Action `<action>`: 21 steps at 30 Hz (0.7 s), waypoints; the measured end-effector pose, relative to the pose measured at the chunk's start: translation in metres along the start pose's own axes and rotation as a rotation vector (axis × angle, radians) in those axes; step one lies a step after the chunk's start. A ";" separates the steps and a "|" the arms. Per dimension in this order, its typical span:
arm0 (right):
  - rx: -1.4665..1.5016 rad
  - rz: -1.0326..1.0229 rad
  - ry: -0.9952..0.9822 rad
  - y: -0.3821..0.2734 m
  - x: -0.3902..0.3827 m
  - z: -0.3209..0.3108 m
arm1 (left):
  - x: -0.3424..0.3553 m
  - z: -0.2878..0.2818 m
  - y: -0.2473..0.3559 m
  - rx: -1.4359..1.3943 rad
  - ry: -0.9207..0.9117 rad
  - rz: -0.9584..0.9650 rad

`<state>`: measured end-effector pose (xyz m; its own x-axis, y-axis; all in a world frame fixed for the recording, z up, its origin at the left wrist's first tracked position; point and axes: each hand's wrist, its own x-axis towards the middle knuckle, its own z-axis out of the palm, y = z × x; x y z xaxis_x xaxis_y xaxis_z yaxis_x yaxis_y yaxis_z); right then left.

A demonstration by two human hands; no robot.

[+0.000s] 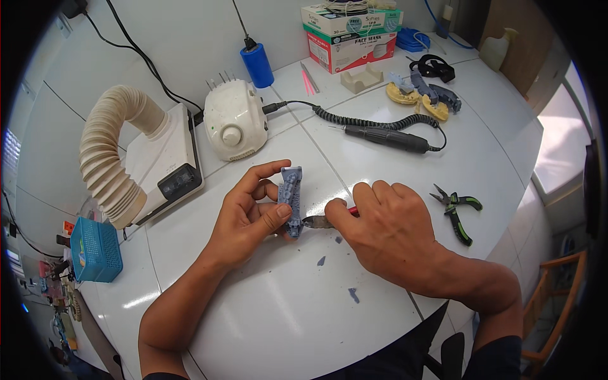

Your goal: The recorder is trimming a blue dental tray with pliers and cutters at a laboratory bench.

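Observation:
My left hand [244, 231] holds a grey-blue moulded piece [291, 190] upright between thumb and fingers. My right hand [389, 234] is closed round a red-handled tool [316, 221], whose dark metal jaws touch the piece's lower right side; most of the handle is hidden under my fingers. Several grey-blue fragments [353, 295] lie on the white tiled table [240, 316] below. To the right of my right hand lie green-and-black pliers [459, 218] with their jaws apart.
At the left stand an extractor with ribbed hose [111, 145] and a blue basket [95, 250]. Behind are a white control box [234, 120], corded handpiece [386, 139], blue cylinder [256, 66], mask boxes [351, 47], and yellow and grey models [430, 95]. A wooden chair [560, 304] is at right.

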<state>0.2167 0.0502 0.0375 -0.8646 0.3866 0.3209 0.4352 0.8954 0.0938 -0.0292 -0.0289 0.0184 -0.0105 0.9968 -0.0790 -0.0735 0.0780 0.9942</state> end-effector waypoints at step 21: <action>0.054 0.055 0.072 -0.002 0.005 -0.006 | 0.003 -0.002 -0.011 -0.146 0.075 0.078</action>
<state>0.2130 0.0494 0.0445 -0.8189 0.4202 0.3909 0.4655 0.8847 0.0242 -0.0304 -0.0270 0.0069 -0.0955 0.9954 -0.0122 -0.2137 -0.0085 0.9769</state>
